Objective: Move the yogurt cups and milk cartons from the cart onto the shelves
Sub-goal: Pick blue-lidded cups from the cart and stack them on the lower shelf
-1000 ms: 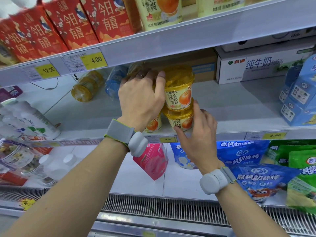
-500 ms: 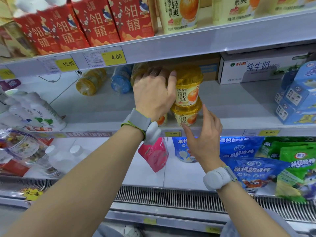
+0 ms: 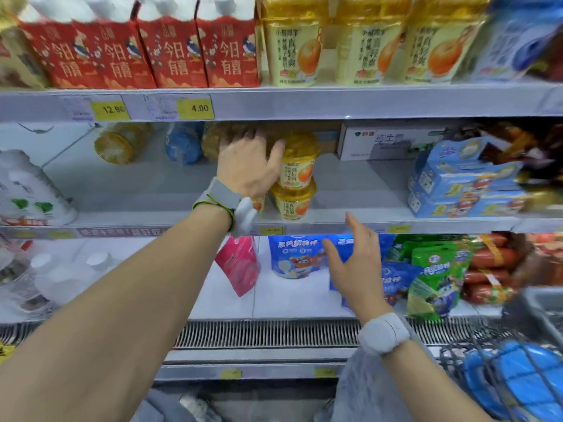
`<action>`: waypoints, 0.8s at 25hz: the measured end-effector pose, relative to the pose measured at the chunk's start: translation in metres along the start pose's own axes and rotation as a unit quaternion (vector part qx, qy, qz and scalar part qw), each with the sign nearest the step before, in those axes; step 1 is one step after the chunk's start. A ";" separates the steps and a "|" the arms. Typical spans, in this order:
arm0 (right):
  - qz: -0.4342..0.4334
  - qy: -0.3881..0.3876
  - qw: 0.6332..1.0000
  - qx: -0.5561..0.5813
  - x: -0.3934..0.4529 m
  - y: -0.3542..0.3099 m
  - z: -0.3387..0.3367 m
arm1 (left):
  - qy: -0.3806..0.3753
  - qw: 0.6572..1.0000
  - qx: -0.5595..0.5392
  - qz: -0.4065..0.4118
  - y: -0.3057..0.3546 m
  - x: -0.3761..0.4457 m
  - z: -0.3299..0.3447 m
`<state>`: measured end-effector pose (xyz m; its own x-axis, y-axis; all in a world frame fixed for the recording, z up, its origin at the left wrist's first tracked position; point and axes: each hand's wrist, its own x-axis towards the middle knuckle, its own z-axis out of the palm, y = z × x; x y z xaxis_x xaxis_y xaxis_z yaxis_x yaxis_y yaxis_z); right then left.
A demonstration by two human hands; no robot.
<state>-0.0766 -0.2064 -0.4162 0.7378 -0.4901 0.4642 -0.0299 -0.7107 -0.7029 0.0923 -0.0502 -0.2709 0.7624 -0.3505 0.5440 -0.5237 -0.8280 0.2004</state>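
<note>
Left hand: the left hand (image 3: 248, 169) is raised to the middle shelf (image 3: 350, 219), fingers extended and slightly spread, thumb tip touching the lid edge of the upper yogurt cup (image 3: 297, 161). The fingers lie behind and beside the cup; whether they press on it cannot be told.
Right hand: the right hand (image 3: 355, 266) hangs in front of the shelf edge, fingers straight and apart, holding nothing and touching nothing.
Yogurt cups: the upper yogurt cup stands upright on the lower yogurt cup (image 3: 294, 201), forming a two-high stack near the front of the middle shelf. A third cup is partly hidden behind the left wrist.
Top shelf: red cartons (image 3: 170, 53) stand beside yellow yogurt packs (image 3: 292, 47).
Cart: a wire cart (image 3: 502, 370) with blue packs shows at lower right.
Change from 0.5 s ago: the right hand has dropped away from the lower cup and now sits below the shelf edge. The left hand has loosened from covering the upper cup's side to a thumb contact. The stack stays in place.
</note>
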 end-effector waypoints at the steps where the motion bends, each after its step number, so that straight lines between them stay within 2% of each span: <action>1: -0.012 -0.012 1.000 -0.003 0.008 -0.003 -0.004 | 0.004 1.000 0.004 0.009 -0.006 -0.001 -0.002; 4: -0.021 -0.010 0.999 -0.045 0.024 -0.015 -0.027 | 0.110 0.985 -0.013 0.133 -0.007 -0.027 -0.016; 6: -0.063 -0.024 0.994 -0.084 0.035 -0.025 -0.045 | 0.122 0.967 -0.067 0.214 0.009 -0.051 -0.021; 9: -0.101 -0.086 0.975 -0.177 0.050 -0.043 -0.082 | 0.068 0.962 -0.140 0.224 0.047 -0.084 -0.021; 12: -0.080 -0.157 0.960 -0.219 0.069 -0.061 -0.135 | -0.005 0.957 -0.200 0.211 0.086 -0.104 -0.016; 16: -0.031 -0.115 0.953 -0.279 0.065 -0.040 -0.241 | -0.133 0.912 -0.256 0.291 0.174 -0.137 -0.015; 18: 0.027 -0.088 0.955 -0.281 0.051 -0.020 -0.285 | -0.180 0.888 -0.273 0.322 0.217 -0.148 -0.016; 20: 0.103 -0.094 0.951 -0.275 0.028 0.004 -0.320 | -0.221 0.863 -0.295 0.346 0.257 -0.163 -0.015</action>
<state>-0.2717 -0.3850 -0.2332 0.7840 -0.5857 0.2055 -0.4976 -0.7910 -0.3560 -0.1721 -0.1994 -0.2953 0.1923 -0.9125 0.3611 -0.9145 -0.0331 0.4033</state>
